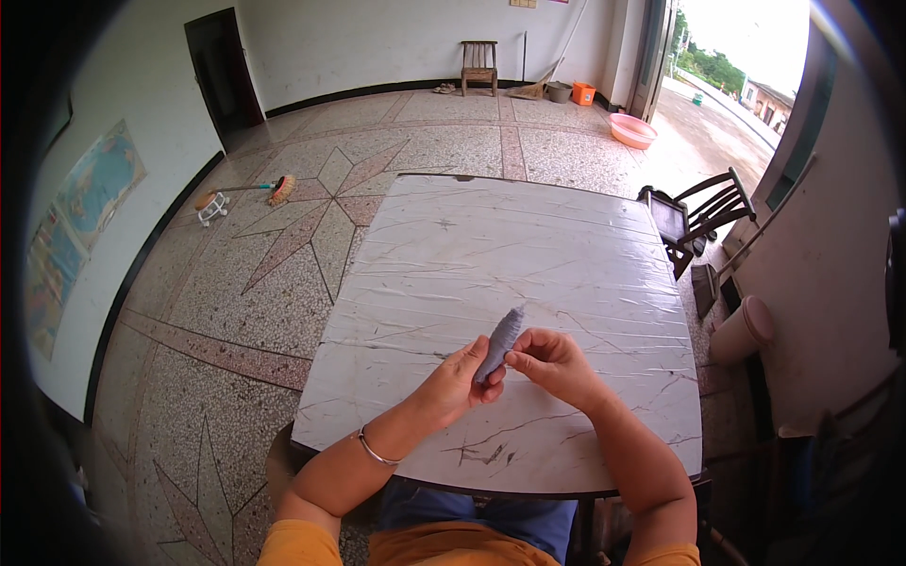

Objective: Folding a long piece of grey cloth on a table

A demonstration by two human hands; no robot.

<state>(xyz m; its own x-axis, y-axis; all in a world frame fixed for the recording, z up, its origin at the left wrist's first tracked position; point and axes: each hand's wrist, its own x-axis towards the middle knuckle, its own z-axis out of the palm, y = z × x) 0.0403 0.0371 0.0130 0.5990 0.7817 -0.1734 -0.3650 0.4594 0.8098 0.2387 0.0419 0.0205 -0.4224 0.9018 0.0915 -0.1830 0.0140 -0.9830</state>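
Note:
A grey, spindle-shaped bundle (504,339), ringed like wound yarn and narrowing to a pale tip, stands tilted above the table, its tip pointing away from me. My left hand (455,385) is closed around its lower part, thumb along one side and fingertips showing on the other. Right beside the bundle, my right hand (555,366) is closed in a pinch, thumb and forefinger together against or very near its side. Whatever is between those fingertips is too small to make out. Beneath both hands lies the white marble-patterned tabletop (425,255), its covering creased.
A dark wooden chair (698,212) stands at the table's right side, with a pink lidded bin (743,330) closer to me. Farther back are a pink basin (632,132), an orange bucket (583,94) and a small wooden chair (478,68). A brush (281,191) lies on the left floor.

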